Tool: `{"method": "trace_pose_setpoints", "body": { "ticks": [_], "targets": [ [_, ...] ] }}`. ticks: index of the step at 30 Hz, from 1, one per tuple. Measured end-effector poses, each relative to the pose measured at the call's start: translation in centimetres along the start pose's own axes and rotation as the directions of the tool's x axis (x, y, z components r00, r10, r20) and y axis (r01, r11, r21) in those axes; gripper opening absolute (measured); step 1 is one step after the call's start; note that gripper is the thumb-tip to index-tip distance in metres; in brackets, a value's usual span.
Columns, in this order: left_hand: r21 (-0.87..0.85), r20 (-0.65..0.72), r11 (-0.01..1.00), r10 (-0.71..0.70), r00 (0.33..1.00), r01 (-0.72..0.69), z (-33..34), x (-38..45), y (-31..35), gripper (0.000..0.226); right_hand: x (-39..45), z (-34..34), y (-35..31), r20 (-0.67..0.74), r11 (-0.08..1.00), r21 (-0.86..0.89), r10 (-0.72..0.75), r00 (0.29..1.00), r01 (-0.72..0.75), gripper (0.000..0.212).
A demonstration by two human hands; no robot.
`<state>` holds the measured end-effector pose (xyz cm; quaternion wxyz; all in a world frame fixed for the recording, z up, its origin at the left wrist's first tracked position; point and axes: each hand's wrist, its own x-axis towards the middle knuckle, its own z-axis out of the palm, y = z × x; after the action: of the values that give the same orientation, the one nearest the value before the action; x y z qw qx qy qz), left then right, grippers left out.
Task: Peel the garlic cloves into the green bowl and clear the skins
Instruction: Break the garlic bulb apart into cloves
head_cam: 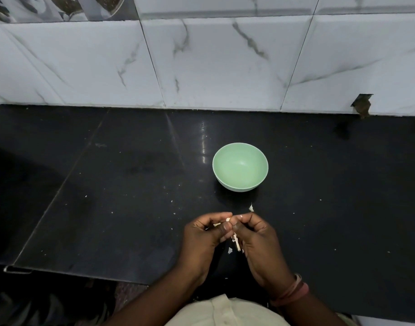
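Both hands together over black counter (107, 184): left hand (201, 241) and right hand (258, 243) pinching garlic clove (228, 220), skin strip (236, 241) dangling. Green bowl (240, 184) just beyond, upright. Loose skin (251, 208) between.

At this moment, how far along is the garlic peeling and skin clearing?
Early. Nothing looks finished: the green bowl is empty. In hand: the left hand and right hand pinch a garlic clove between them, a skin strip hanging below. Left: drop peeled cloves in the bowl and clear the skin bits off the black counter.
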<state>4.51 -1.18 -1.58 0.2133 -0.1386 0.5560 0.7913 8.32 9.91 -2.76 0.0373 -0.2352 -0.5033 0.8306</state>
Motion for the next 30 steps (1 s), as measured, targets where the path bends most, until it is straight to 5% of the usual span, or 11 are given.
{"method": "trace_pose_setpoints", "body": {
  "ticks": [9, 13, 19, 30],
  "targets": [
    [-0.068, 0.023, 0.994, -0.085, 0.996, 0.087, -0.3, -0.1, 0.8, 0.019, -0.5, -0.2, -1.0, -0.005, 0.953, -0.279, -0.129, 0.992, 0.123, 0.007],
    [-0.047, 0.053, 0.996, -0.072, 0.996, 0.075, 0.0, -0.2, 0.7, 0.030, -0.5, -0.1, -1.1, -0.058, 0.953, -0.276, -0.146, 0.988, 0.125, 0.013],
    [0.009, 0.053, 0.999, -0.040, 0.998, 0.039, -0.5, -0.4, 0.7, 0.012, -0.9, 0.1, -1.0, -0.071, 0.981, -0.176, -0.096, 0.993, 0.082, 0.009],
    [0.089, 0.019, 0.996, -0.008, 1.000, 0.006, -0.4, 0.0, 0.7, 0.013, -0.6, 0.4, -0.2, -0.134, 0.993, -0.110, -0.058, 0.989, 0.043, 0.008]
  ]
}}
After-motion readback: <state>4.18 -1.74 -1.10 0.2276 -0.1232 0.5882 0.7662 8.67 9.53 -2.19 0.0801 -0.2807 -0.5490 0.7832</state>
